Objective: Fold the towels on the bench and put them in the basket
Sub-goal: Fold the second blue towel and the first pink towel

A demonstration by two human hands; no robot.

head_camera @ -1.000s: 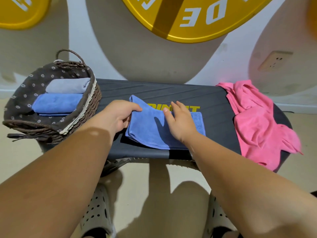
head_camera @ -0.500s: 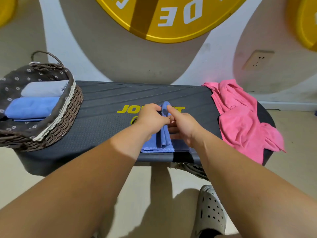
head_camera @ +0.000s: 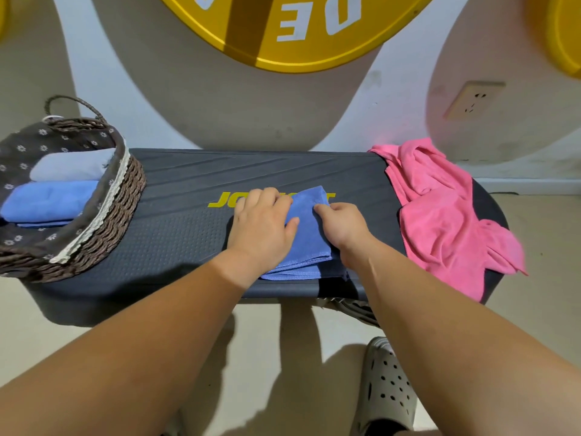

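Observation:
A folded blue towel [head_camera: 309, 234] lies on the dark bench [head_camera: 182, 234] near its front edge, over the yellow lettering. My left hand [head_camera: 261, 228] rests flat on the towel's left half, fingers spread. My right hand [head_camera: 344, 226] is at the towel's right edge, fingers curled and the index finger on top of the cloth; its thumb is hidden. A crumpled pink towel [head_camera: 440, 215] hangs over the bench's right end. The wicker basket [head_camera: 103, 215] stands on the left end and holds a folded grey towel [head_camera: 72, 166] and a folded blue towel [head_camera: 47, 199].
The wall runs right behind the bench, with a big yellow disc [head_camera: 298, 26] and a wall socket [head_camera: 473, 100] on it. A grey perforated shoe [head_camera: 385, 388] is on the floor under my right arm. Bare bench surface lies between basket and towel.
The blue towel has been folded over from a wide rectangle into a narrower stack. My left hand went from pinching the fold to lying flat on it. The view shifted right.

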